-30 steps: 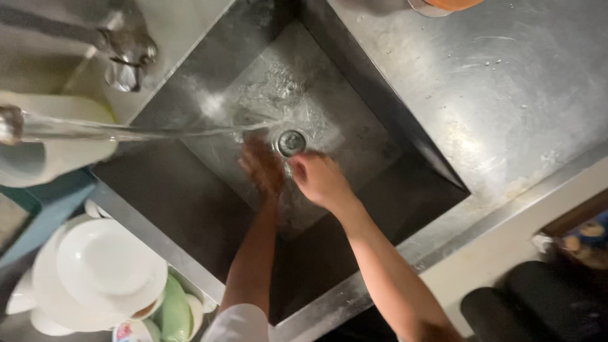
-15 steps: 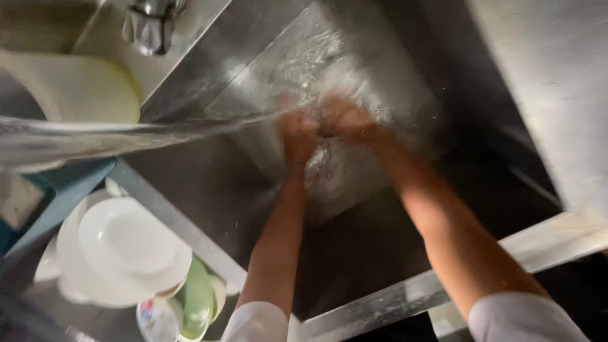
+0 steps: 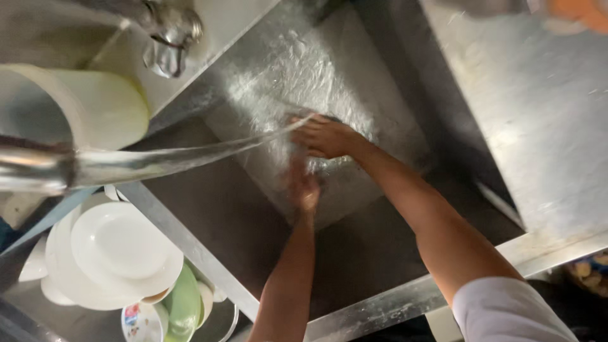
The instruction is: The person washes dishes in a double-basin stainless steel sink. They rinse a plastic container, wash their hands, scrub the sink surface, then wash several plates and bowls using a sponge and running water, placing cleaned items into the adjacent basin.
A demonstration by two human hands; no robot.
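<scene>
Both hands have drawn apart since half a second ago, when they were pressed together under the stream. Now the right hand (image 3: 326, 136) lies flat and open-fingered on the wet floor of the steel sink (image 3: 354, 253), in the water (image 3: 190, 155) from the tap (image 3: 168, 38). Just below it, the blurred left hand (image 3: 304, 187) seems loosely open, holding nothing. White plates (image 3: 114, 253) sit stacked left of the basin

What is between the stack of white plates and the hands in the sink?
In the head view, the sink's metal rim and dark inner wall separate the white plates from the left hand.
</scene>
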